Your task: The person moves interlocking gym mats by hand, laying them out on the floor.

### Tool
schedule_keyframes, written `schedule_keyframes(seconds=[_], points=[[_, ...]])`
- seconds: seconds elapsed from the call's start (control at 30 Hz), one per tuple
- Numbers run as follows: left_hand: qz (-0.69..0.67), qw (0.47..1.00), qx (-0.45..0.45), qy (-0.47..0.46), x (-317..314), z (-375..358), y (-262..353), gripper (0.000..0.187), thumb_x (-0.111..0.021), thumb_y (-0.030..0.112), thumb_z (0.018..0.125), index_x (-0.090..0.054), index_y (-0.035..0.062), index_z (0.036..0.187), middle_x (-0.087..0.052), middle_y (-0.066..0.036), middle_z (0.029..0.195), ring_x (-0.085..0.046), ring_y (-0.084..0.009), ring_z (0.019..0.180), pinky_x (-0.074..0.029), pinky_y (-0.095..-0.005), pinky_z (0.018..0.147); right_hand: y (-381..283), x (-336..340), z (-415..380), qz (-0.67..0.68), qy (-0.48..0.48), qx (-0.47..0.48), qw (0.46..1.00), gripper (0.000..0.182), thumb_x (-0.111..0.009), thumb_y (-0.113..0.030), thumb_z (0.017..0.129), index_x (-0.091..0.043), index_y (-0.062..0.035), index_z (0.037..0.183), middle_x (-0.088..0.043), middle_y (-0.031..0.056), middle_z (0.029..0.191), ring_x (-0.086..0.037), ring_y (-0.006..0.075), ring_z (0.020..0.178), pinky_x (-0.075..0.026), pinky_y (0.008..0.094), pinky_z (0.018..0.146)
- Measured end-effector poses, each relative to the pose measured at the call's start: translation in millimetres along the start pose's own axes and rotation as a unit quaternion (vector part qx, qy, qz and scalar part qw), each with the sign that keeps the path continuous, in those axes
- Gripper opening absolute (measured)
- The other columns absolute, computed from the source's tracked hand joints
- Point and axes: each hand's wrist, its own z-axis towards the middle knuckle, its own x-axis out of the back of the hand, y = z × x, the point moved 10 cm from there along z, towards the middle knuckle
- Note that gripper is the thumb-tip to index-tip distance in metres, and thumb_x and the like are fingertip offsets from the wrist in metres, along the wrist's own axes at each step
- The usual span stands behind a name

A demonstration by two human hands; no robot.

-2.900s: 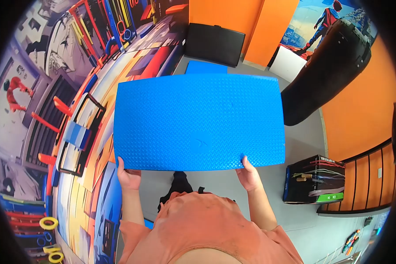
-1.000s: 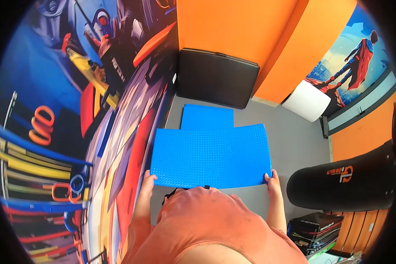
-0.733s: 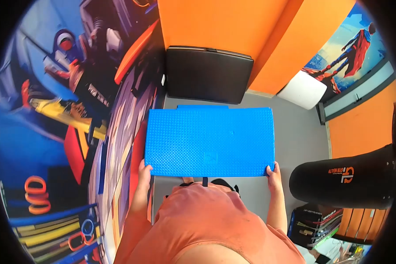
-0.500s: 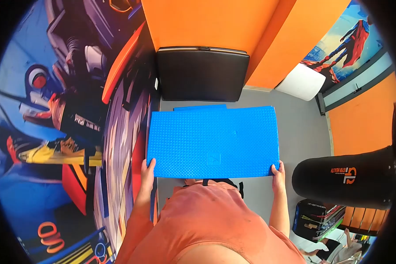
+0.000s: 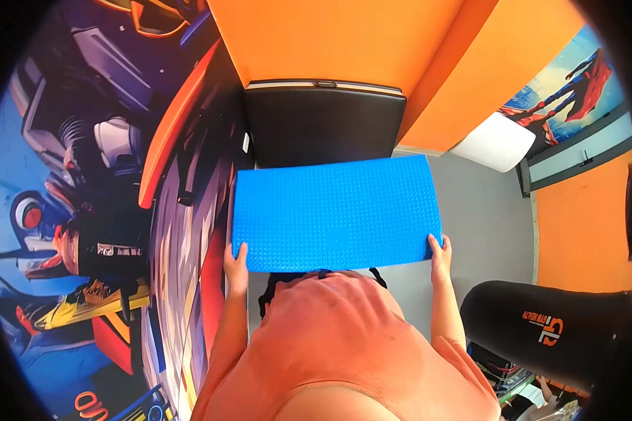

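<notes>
A rectangular blue mat (image 5: pixel 333 214) with a small raised pattern is held out in front of my body. My left hand (image 5: pixel 236 270) grips its near left corner, thumb on top and fingers beneath. At the near right corner, my right hand (image 5: pixel 440 258) holds the edge in the same way, its thumb on the upper face. The right side of the mat sits a little higher in view than the left. Its underside is hidden.
A black padded panel (image 5: pixel 323 123) leans against the orange wall (image 5: pixel 330 42) ahead. On the right are a black punching bag (image 5: pixel 541 330) and a white object (image 5: pixel 495 142). A mural wall (image 5: pixel 98 175) runs close along the left. Part of another person (image 5: pixel 544 389) shows at lower right.
The mat has tilted, its right side higher, and moved slightly left and up in view. A second blue edge behind it no longer shows. Both hands keep their grip; the camera view has shifted.
</notes>
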Motion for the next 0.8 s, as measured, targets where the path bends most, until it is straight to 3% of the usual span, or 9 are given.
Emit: schedule_keyframes(seconds=[0.2,0.33,0.4,0.43,0.47,0.53,0.6,0.77,0.8], points=[[-0.060,0.997,-0.042,0.036,-10,40,31,0.030,-0.064,0.026,0.102,-0.064,-0.0015,0.111,-0.066,-0.006,0.100,-0.060,-0.0156,0.092,-0.048,-0.0335,0.084,-20,-20,51,0.046,-0.015,0.024,0.999,0.036,-0.070,-0.027,0.096,-0.061,-0.0028,0.120,-0.068,0.0066,0.106,-0.061,0.0152,0.099,-0.046,0.0304,0.092],[-0.025,0.999,-0.033,0.028,-18,74,3,0.046,-0.068,0.031,0.098,-0.061,-0.0022,0.129,-0.065,-0.013,0.111,-0.061,-0.0228,0.109,-0.048,-0.0369,0.096,5,-38,84,0.038,-0.032,-0.001,0.999,0.049,-0.071,-0.032,0.094,-0.057,-0.0026,0.131,-0.066,0.0091,0.116,-0.061,0.0180,0.109,-0.046,0.0325,0.097],[0.088,0.994,-0.013,0.062,-15,86,-36,0.055,-0.071,0.035,0.095,-0.058,-0.0026,0.133,-0.063,-0.018,0.118,-0.059,-0.0283,0.117,-0.047,-0.0397,0.100,30,-36,99,-0.047,0.039,0.015,0.998,0.069,-0.072,-0.038,0.094,-0.044,-0.0046,0.147,-0.056,0.0170,0.137,-0.054,0.0247,0.126,-0.042,0.0379,0.106],[0.199,0.975,0.007,0.093,-10,91,-60,0.064,-0.074,0.039,0.092,-0.056,-0.0031,0.137,-0.060,-0.023,0.126,-0.056,-0.0339,0.125,-0.045,-0.0426,0.105,56,-28,111,-0.163,0.085,-0.011,0.983,0.087,-0.073,-0.045,0.091,-0.030,-0.0081,0.158,-0.035,0.0223,0.157,-0.039,0.0333,0.143,-0.035,0.0444,0.115],[0.200,0.976,0.008,0.091,-6,96,-92,0.064,-0.074,0.039,0.092,-0.056,-0.0031,0.137,-0.060,-0.023,0.126,-0.056,-0.0339,0.125,-0.045,-0.0426,0.105,82,-26,120,-0.190,0.097,-0.025,0.977,0.093,-0.075,-0.049,0.088,-0.029,-0.0110,0.159,-0.023,0.0237,0.162,-0.025,0.0390,0.151,-0.028,0.0475,0.121],[0.229,0.969,0.088,-0.025,-13,96,-165,0.074,-0.077,0.044,0.086,-0.055,-0.0054,0.137,-0.053,-0.029,0.137,-0.048,-0.0421,0.132,-0.042,-0.0459,0.110,110,-26,126,-0.257,0.110,-0.058,0.958,0.095,-0.073,-0.053,0.088,-0.024,-0.0184,0.162,-0.018,0.0224,0.166,-0.020,0.0395,0.153,-0.024,0.0533,0.122],[0.255,0.957,0.135,-0.002,-9,64,-159,0.075,-0.078,0.043,0.085,-0.055,-0.0070,0.136,-0.056,-0.028,0.134,-0.052,-0.0426,0.128,-0.042,-0.0453,0.110,107,-33,119,-0.267,0.100,-0.064,0.956,0.096,-0.073,-0.054,0.088,-0.022,-0.0219,0.163,-0.014,0.0216,0.168,-0.016,0.0393,0.155,-0.022,0.0565,0.121],[0.114,0.976,0.177,-0.048,-7,28,-205,0.070,-0.076,0.041,0.089,-0.054,-0.0049,0.137,-0.062,-0.022,0.131,-0.059,-0.0344,0.120,-0.045,-0.0431,0.105,107,-34,108,-0.268,0.071,-0.068,0.958,0.099,-0.071,-0.056,0.088,-0.016,-0.0268,0.165,-0.007,0.0206,0.170,-0.010,0.0386,0.157,-0.018,0.0621,0.121],[0.071,0.968,0.236,-0.051,-7,14,-204,0.069,-0.074,0.041,0.091,-0.053,-0.0047,0.138,-0.062,-0.021,0.131,-0.060,-0.0310,0.118,-0.046,-0.0415,0.103,106,-34,105,-0.276,0.067,-0.082,0.955,0.098,-0.071,-0.055,0.088,-0.016,-0.0264,0.165,-0.007,0.0210,0.170,-0.010,0.0386,0.157,-0.018,0.0597,0.122]])
